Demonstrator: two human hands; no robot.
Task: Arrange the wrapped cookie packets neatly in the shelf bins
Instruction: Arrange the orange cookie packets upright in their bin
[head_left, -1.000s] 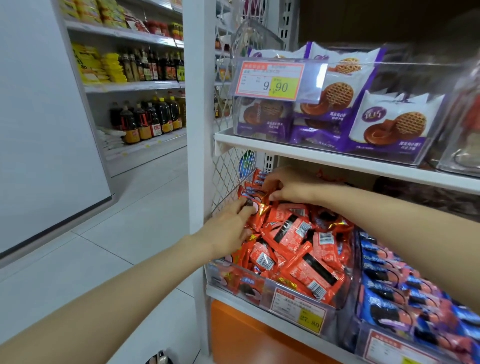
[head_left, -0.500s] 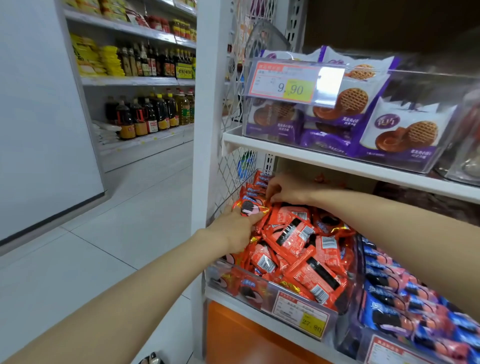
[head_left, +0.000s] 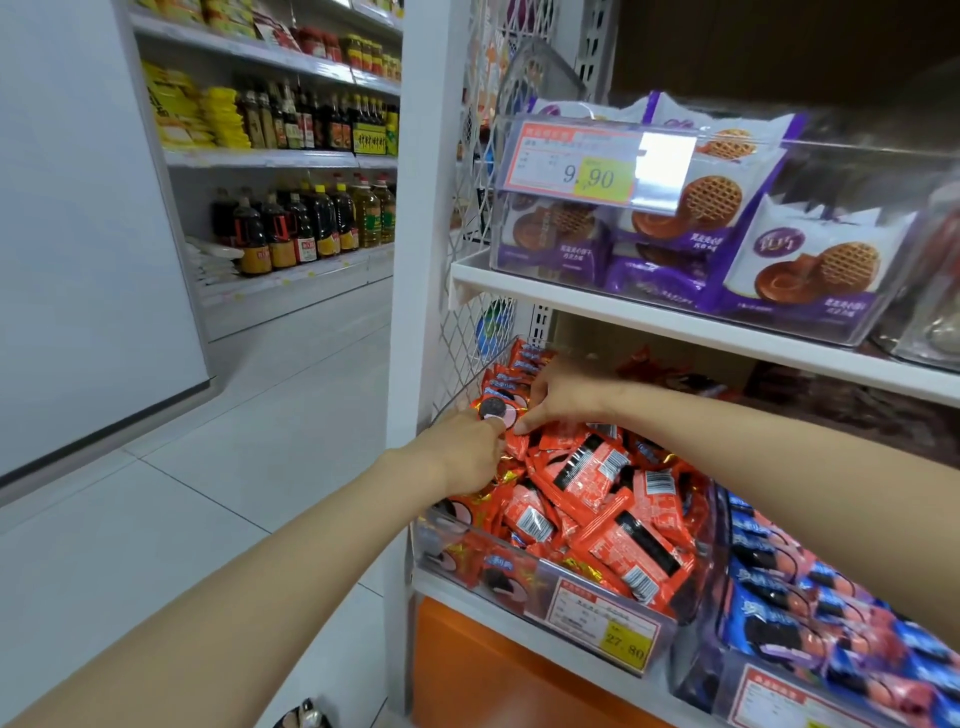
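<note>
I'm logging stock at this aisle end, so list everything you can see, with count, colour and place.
orange-red packets: many, orange-red, heaped in the clear bin, lower shelf
blue packets: many, blue, next bin to the right
waffle cookie packs: several, purple and white, upper shelf bin
price tags: three, red-bordered with yellow, on bin fronts
bottles: many, dark and amber, shelves across the aisle
left hand: one, grips orange-red packets at the bin's left end
right hand: one, pinches packets there too
</note>
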